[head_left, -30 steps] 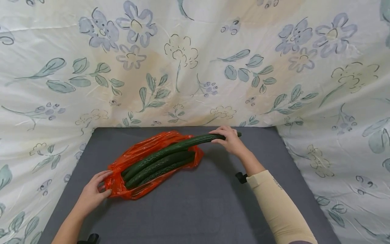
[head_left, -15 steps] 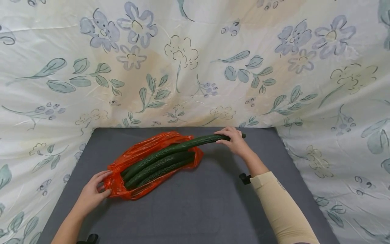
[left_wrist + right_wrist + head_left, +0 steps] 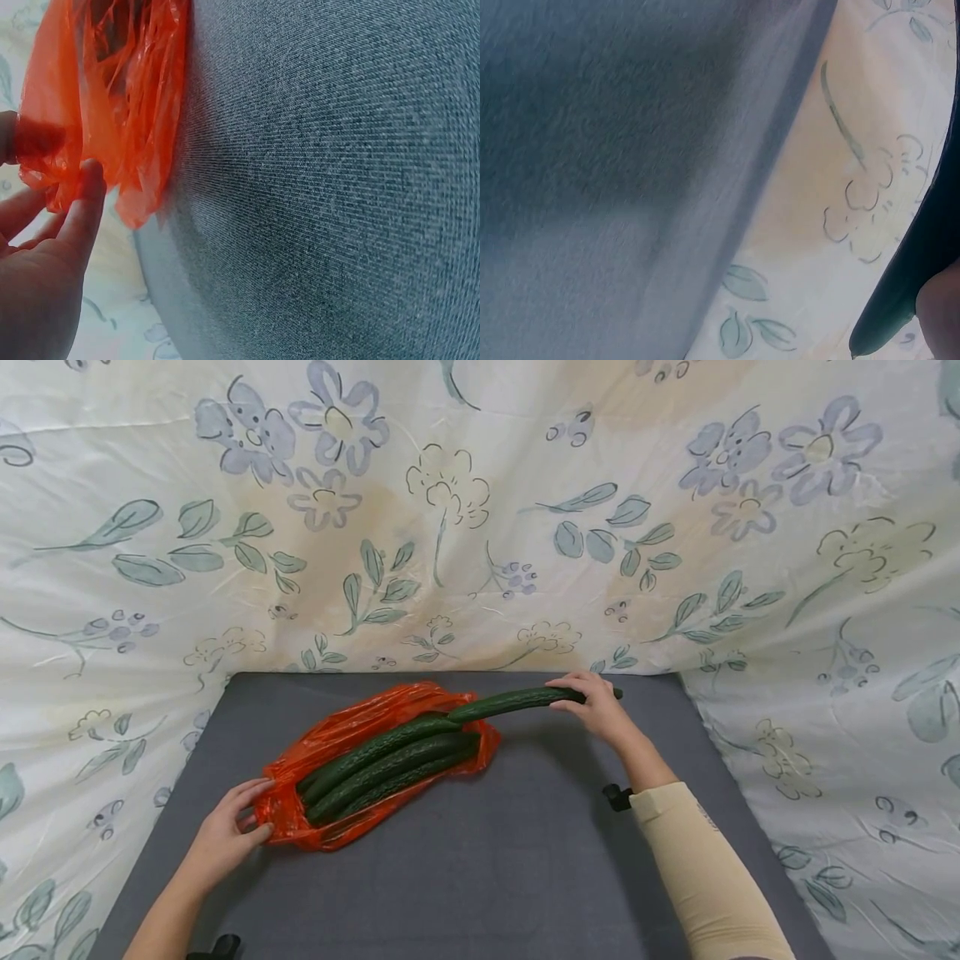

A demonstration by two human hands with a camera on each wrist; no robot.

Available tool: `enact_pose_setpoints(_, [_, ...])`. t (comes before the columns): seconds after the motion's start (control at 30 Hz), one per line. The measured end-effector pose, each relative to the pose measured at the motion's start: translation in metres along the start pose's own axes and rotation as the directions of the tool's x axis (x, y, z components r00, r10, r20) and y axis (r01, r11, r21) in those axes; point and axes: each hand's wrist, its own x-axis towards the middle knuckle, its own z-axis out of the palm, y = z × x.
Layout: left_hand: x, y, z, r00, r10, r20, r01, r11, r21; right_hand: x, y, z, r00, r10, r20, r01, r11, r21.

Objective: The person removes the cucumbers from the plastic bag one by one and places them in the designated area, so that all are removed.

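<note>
A: What occupied the near left?
B: The left hand (image 3: pixel 227 832), thumb and fingers pinching the left end of a red plastic bag (image 3: pixel 348 722) that lay on the grey table (image 3: pixel 487 877).

A: And the bag's contents?
B: At least three dark green cucumbers (image 3: pixel 401 757), side by side, running from near left to far right and exposed through the open top.

A: Where was the held cucumber (image 3: pixel 513 702)?
B: Farther off, its left end over the right end of the farthest bagged one; whether the two touched could not be told. Its long axis ran left to right, the right end slightly farther away.

A: Which hand was nearer to it?
B: The right hand (image 3: pixel 595 706), which gripped it close to its right end. A short tip projected rightward; most of the length lay left of that hand. The left hand was well apart, at the bag's opposite end.

A: Beyond these?
B: A flowered cloth (image 3: pixel 450 543), behind the table's far edge.
</note>
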Motion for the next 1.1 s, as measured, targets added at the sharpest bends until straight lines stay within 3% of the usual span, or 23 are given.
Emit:
enact_pose_setpoints(0.27, [-0.002,0.0,0.0,1.0,-0.018,0.018,0.018,1.0,-0.007,-0.005,0.008,-0.005,1.0,0.005,0.006,-0.005,1.0,-0.018])
enact_pose_setpoints(0.6, [0.0,0.0,-0.001,1.0,-0.018,0.017,0.018,1.0,-0.007,-0.004,0.021,-0.015,0.996,0.079,0.031,-0.078,0.997,-0.027])
enact_pose_setpoints(1.1, [0.0,-0.005,-0.001,1.0,-0.025,0.014,0.025,1.0,-0.015,-0.013,0.04,-0.023,0.992,0.13,0.007,-0.129,0.99,-0.054])
